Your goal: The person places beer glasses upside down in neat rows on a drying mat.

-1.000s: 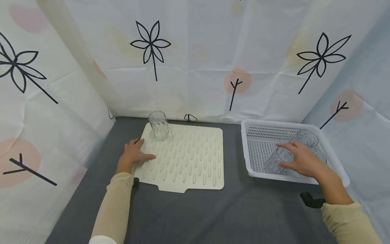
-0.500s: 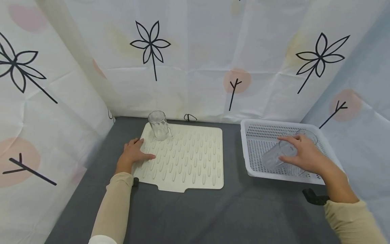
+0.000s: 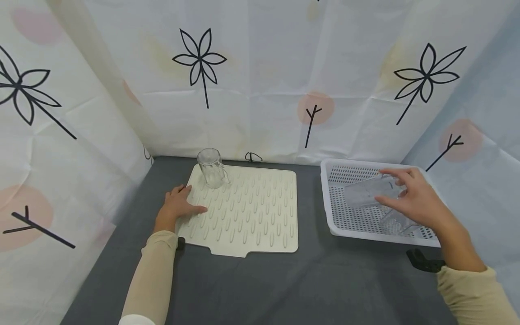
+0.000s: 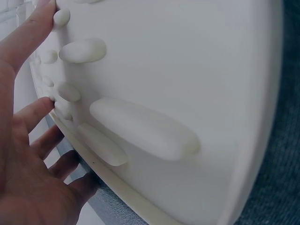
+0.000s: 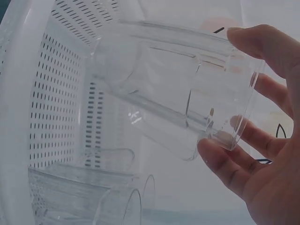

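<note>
My right hand (image 3: 418, 198) grips a clear glass mug (image 3: 363, 192) by one end, thumb and fingers around it. It is tilted onto its side over the white basket; in the right wrist view the mug (image 5: 159, 89) slants across the frame. More clear glassware (image 5: 89, 197) lies below it in the basket, partly hidden by my hand in the head view. My left hand (image 3: 176, 205) rests on the left edge of a cream ridged mat (image 3: 252, 212), fingers spread and thumb on top. Another glass mug (image 3: 213, 169) stands on the mat's back left corner.
The white perforated basket (image 3: 328, 212) stands on the right of the dark grey tabletop (image 3: 292, 289). A patterned curtain (image 3: 260, 67) closes off the back and both sides. A small tab juts from the mat's front edge.
My right hand has taken hold of a glass mug in the basket and tipped it flatter, moving slightly right and up. The left hand stays put on the mat.
</note>
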A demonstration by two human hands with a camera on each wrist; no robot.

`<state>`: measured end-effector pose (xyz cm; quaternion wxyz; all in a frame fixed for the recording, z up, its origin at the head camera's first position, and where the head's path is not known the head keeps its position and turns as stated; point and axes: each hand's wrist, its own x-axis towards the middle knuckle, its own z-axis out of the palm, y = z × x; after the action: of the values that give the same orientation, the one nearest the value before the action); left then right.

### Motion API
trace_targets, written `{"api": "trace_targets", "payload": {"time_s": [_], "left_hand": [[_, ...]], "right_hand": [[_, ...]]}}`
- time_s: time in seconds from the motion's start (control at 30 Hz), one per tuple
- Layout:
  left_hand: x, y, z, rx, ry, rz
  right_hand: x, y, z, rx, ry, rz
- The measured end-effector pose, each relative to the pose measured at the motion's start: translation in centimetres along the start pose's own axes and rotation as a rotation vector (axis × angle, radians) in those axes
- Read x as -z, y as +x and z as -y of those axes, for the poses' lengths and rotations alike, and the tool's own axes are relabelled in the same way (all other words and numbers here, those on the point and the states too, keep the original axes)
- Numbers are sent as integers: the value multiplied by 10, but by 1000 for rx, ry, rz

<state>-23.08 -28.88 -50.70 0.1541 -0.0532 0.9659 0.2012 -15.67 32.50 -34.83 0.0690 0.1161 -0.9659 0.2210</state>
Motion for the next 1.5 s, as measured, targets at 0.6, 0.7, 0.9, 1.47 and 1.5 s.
{"api": "trace_targets", "payload": {"time_s": [0.6,0.7,0.9,1.47,1.5], "left_hand": [[-1,-1,0,-5,-14,-10],[0,-1,-1,-5,-15,-12],[2,-3,-2,-6,-16,-12],[7,-7,-11,19,-7,24],[8,-7,-11,18,-7,24]], "right_hand": [[-11,12,14,20,337,-141],[-15,15,18,-8,396,-118],[-22,20,28,-49,483,-62],[-56,38,61,-157,643,-65],[-58,40,62,-155,663,-67]]}}
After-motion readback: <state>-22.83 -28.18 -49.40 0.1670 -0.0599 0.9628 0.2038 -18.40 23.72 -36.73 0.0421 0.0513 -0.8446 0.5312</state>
